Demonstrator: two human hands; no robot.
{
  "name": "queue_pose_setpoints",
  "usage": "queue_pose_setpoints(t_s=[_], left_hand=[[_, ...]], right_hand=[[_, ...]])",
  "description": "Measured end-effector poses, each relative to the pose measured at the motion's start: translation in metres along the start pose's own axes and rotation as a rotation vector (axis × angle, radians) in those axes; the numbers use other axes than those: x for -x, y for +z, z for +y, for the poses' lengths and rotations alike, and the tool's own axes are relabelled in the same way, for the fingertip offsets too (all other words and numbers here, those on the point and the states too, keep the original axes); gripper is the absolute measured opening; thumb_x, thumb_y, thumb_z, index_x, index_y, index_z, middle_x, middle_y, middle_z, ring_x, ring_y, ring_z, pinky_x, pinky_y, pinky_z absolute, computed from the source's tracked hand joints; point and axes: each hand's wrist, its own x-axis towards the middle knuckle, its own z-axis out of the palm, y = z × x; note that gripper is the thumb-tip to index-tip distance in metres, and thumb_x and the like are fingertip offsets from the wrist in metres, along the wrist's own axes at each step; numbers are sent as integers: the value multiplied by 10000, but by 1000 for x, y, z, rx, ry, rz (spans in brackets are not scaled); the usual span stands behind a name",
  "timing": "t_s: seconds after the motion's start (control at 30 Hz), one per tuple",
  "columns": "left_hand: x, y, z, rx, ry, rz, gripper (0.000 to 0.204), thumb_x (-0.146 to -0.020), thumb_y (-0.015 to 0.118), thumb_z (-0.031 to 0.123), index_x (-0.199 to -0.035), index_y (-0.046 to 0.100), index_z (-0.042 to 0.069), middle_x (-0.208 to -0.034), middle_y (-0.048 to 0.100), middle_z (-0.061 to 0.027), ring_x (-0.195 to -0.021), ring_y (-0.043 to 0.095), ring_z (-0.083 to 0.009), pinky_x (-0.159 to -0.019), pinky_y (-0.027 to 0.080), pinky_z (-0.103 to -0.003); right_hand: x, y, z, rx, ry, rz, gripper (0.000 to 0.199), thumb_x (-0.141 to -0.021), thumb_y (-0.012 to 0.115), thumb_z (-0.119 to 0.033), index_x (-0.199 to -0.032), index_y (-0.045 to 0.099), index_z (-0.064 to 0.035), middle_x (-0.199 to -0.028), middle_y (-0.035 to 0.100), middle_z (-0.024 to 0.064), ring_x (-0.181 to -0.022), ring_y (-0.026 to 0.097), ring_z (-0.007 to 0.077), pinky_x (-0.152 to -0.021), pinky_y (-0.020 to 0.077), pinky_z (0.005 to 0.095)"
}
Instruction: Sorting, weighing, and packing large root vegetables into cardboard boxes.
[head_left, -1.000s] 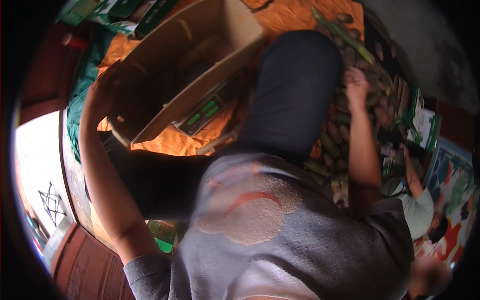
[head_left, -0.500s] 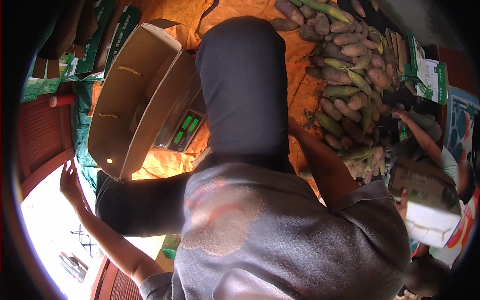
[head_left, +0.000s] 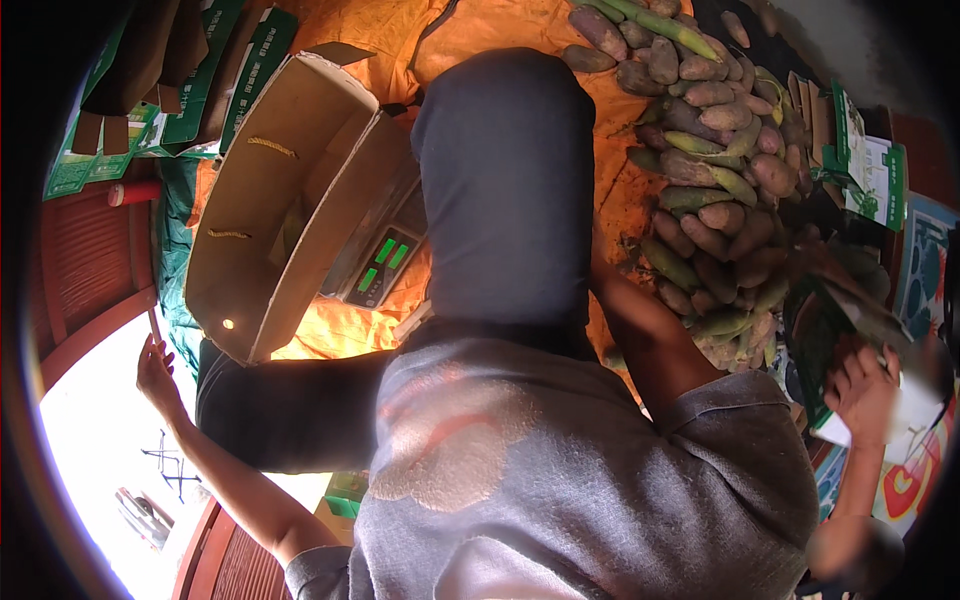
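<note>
My left hand (head_left: 156,376) hangs at the left with its fingers loosely bent and apart, holding nothing, near the edge of a reddish-brown wooden piece of furniture (head_left: 95,250). My right forearm (head_left: 645,325) reaches forward beside my dark-trousered knee. The hand at its end is hidden behind the leg, so its fingers do not show. Left of the knee, an open cardboard box (head_left: 225,275) with yellow cord loops stands tilted on a digital scale (head_left: 378,268) with lit green displays. Little of the box's inside can be made out.
A heap of long brownish-red and green produce (head_left: 710,190) lies on the orange sheet (head_left: 612,190) to the right. Green-and-brown cartons (head_left: 185,110) stand at the far left. At the right, another person's hand (head_left: 862,392) rests against a green-and-white carton (head_left: 815,330).
My left hand's fingers have bent and drawn in slightly. At the right, the other person's carton has turned, and a hand now lies across it. The whole view has shifted a little.
</note>
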Motion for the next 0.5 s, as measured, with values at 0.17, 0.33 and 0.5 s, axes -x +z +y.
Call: queue_pose_setpoints(t_s=[0.17,0.33,0.5], left_hand=[[18,-39,-28,-59,-2,6,350,-1067,542,299,-1341,659,116,-1107,754,-62,-889,707,-138,-711,507,-266],[7,-15,-22,23,13,-16,364,-1062,547,321,-1342,660,117,-1135,748,-72,-899,710,-157,-740,522,-286],[20,-25,-22,-8,-4,16,363,-1062,545,327,-1348,661,137,-1147,744,-80,-907,712,-161,-751,527,-297]], right_hand=[[20,-74,-3,-100,-40,-386,910,-950,622,-331,-1621,72,-53,-1675,127,164,-1561,109,321,-1260,120,443],[13,17,15,-330,265,-125,971,-919,671,-368,-1614,66,-63,-1668,131,185,-1557,111,350,-1255,129,445],[-41,-22,27,-866,515,-201,945,-938,616,-485,-1606,102,-58,-1658,151,213,-1550,131,365,-1254,132,450]])
